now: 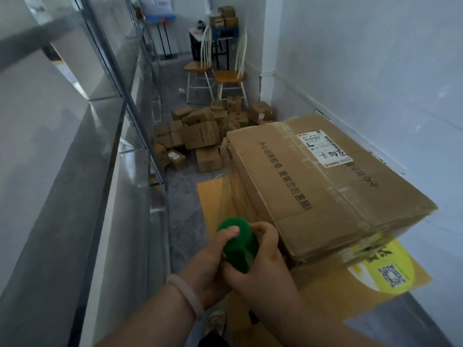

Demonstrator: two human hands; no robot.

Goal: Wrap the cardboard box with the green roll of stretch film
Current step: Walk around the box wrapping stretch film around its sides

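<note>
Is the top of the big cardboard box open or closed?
Closed. The flaps of the cardboard box lie flat, with clear tape along them and a shipping label on top.

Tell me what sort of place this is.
Likely a parcel storeroom or packing corridor: small cartons heaped on the floor, metal shelving along the left, and a large cardboard box bearing a shipping label.

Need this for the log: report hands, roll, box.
Left hand, right hand both hold roll. Roll beside box, near corner. Small boxes piled ahead.
</note>
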